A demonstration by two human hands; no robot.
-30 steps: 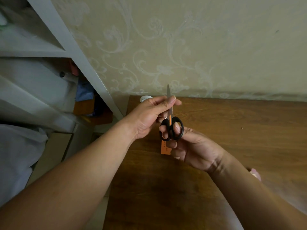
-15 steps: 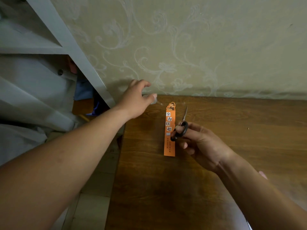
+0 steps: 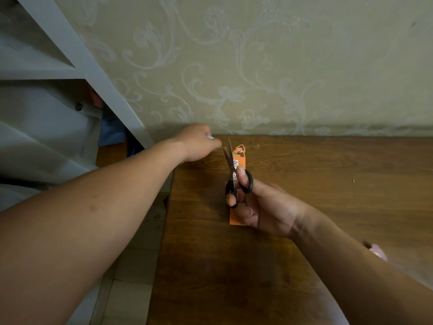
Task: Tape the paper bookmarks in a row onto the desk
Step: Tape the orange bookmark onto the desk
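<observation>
Head view, looking forward and down. A brown wooden desk [image 3: 328,195] with a marked grain fills the lower right of the field; its far edge meets a wall [image 3: 293,66] papered in pale beige with a raised scroll-and-flower pattern. A small light speck [image 3: 353,181] lies on the wood to the right. Left of the desk stands a white shelf unit [image 3: 77,50], its uprights and boards leaning steeply in the wide-angle view; in the dark gap behind it a blue item [image 3: 112,134] shows, too dim to identify. Pale floor tiles [image 3: 131,266] run beside the desk's left edge.

An orange bookmark [image 3: 241,162] lies flat on the desk, long axis toward the wall, its upper end with a cartoon figure near the far edge. Its middle is covered by the right hand [image 3: 264,207], which grips a pair of black-handled scissors [image 3: 236,181], thumb and a finger through the loops. The blades point toward the wall, slightly parted, above the bookmark's left margin.

The left hand [image 3: 199,143] reaches to the far left corner of the desk with fingers curled round a small white object [image 3: 210,137]; only a sliver shows and its kind cannot be told. A pink object [image 3: 377,252] is partly hidden behind the right forearm at lower right.
</observation>
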